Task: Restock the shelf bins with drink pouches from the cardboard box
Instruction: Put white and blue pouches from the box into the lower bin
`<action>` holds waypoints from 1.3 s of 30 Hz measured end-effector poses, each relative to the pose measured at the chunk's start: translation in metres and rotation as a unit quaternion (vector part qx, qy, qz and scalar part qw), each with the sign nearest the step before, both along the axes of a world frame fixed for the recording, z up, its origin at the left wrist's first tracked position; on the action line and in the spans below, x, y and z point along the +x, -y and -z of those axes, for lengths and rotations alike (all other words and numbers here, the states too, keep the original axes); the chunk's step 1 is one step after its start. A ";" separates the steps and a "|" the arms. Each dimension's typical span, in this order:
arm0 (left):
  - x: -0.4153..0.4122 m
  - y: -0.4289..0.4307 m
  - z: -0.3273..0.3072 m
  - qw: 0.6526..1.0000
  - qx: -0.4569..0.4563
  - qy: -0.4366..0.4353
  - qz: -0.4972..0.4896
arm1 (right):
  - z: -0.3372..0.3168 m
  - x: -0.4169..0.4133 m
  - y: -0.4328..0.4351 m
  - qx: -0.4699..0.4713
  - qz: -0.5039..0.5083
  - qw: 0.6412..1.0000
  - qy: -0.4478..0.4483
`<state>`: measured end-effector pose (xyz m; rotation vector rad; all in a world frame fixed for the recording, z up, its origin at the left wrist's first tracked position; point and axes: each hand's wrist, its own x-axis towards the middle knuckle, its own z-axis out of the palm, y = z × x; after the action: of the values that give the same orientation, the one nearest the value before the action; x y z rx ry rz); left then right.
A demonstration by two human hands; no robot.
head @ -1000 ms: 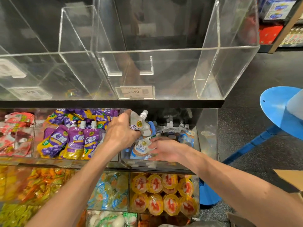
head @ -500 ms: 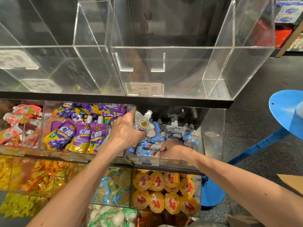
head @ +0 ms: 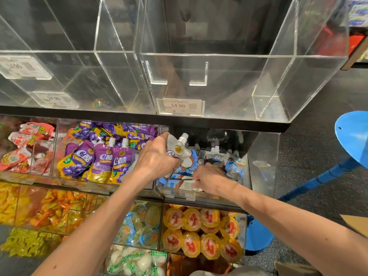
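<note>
"At the middle shelf's right bin (head: 262,168), which step is the person on?"

"Loading, by the look of it. The left hand (head: 157,158) grips a white pouch (head: 178,151) upright, spout up, over the bin's front left corner. The right hand (head: 211,179) is down inside the bin, fingers curled on a flat pouch (head: 179,184) at the front, seemingly pinching its edge."

"So what does the next move call for?"

"Probably room first: the right hand tidies the front row, then the left lowers its pouch in, spout up, beside the standing pouches (head: 215,156) at the back. It must stay clear of the purple pouches (head: 101,162) in the bin just left. Then a trip to the box (head: 356,223), a corner of which seems to show low right, well apart."
</note>
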<state>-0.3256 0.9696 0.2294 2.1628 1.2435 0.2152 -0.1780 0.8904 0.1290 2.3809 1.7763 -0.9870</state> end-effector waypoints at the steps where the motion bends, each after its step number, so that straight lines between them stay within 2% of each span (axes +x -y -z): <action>1: 0.000 -0.001 0.000 1.000 -0.003 0.002 0.001 | -0.002 -0.002 -0.001 0.001 -0.014 1.000 0.018; 6: 0.001 -0.004 0.000 1.000 -0.003 0.009 0.004 | -0.008 -0.002 -0.003 -0.009 -0.109 0.993 0.039; 8: 0.002 -0.005 0.000 1.000 -0.008 0.010 0.004 | -0.010 0.003 -0.002 0.002 -0.099 0.995 0.022; 12: 0.005 -0.006 0.001 0.999 -0.044 0.020 0.003 | -0.013 0.022 0.009 0.008 -0.007 0.995 -0.096; 15: 0.007 -0.007 0.002 0.998 -0.059 0.020 0.007 | -0.026 0.040 0.026 0.028 0.106 0.952 -0.285; 17: 0.013 -0.005 0.004 0.998 -0.053 0.011 0.020 | -0.040 0.052 0.037 0.074 0.126 0.941 -0.304; 21: 0.040 0.006 0.015 0.993 -0.073 -0.016 0.092 | -0.064 0.061 0.048 0.131 0.092 0.969 -0.188; 26: 0.072 0.020 0.032 0.979 -0.106 -0.026 0.170 | -0.064 0.066 0.065 0.088 0.051 0.994 -0.042; 33: 0.070 0.008 0.039 0.980 -0.130 0.057 0.139 | -0.048 0.071 0.077 0.076 0.004 0.988 0.136; 36: 0.067 0.002 0.040 0.981 -0.135 0.068 0.125 | -0.038 0.066 0.074 0.062 -0.025 0.983 0.173; 39: 0.062 0.003 0.043 0.980 -0.134 0.051 0.136 | -0.026 0.068 0.073 0.021 -0.006 0.988 0.156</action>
<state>-0.2633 0.9667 0.1860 2.0290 0.8538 0.0400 -0.1097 0.8171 0.1550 2.3838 1.7078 -0.5414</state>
